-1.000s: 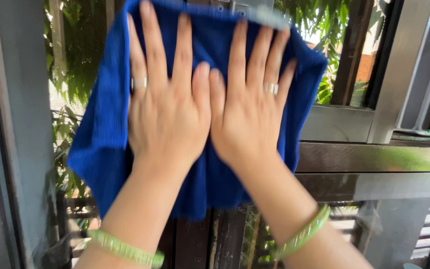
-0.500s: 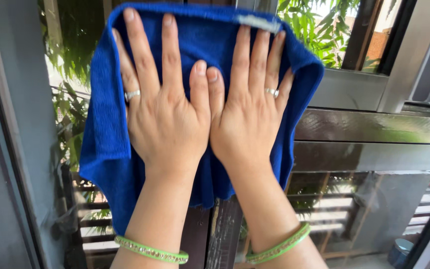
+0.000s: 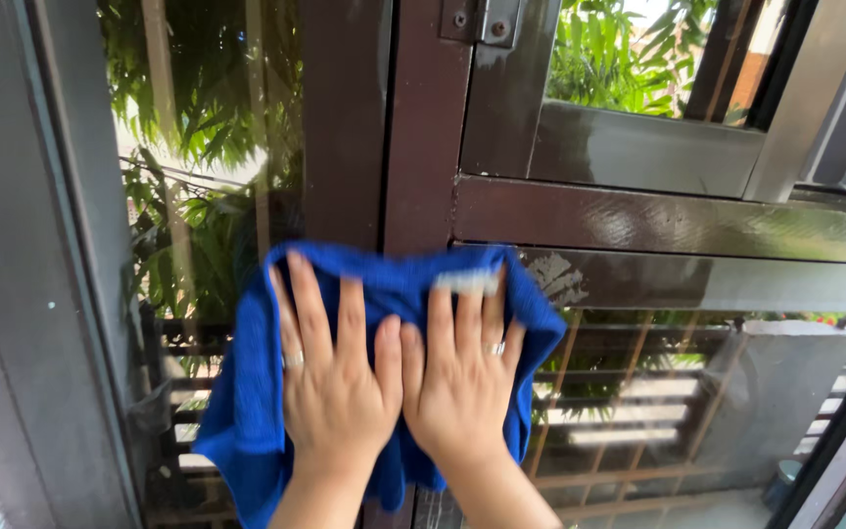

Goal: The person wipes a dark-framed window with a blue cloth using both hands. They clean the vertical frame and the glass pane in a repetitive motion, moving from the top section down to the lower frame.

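Pressing blue cloth (image 3: 247, 411) | left hand (image 3: 337, 392), right hand (image 3: 457, 387) fingers flat | dark window frame (image 3: 423, 147) behind

A dark brown window frame (image 3: 423, 147) carries everything here. A blue cloth (image 3: 394, 284) lies spread flat against its upright post, just below where the horizontal rail (image 3: 678, 220) meets it. Above that joint sits a metal hinge plate (image 3: 487, 20). Glass panes (image 3: 208, 196) flank the post.
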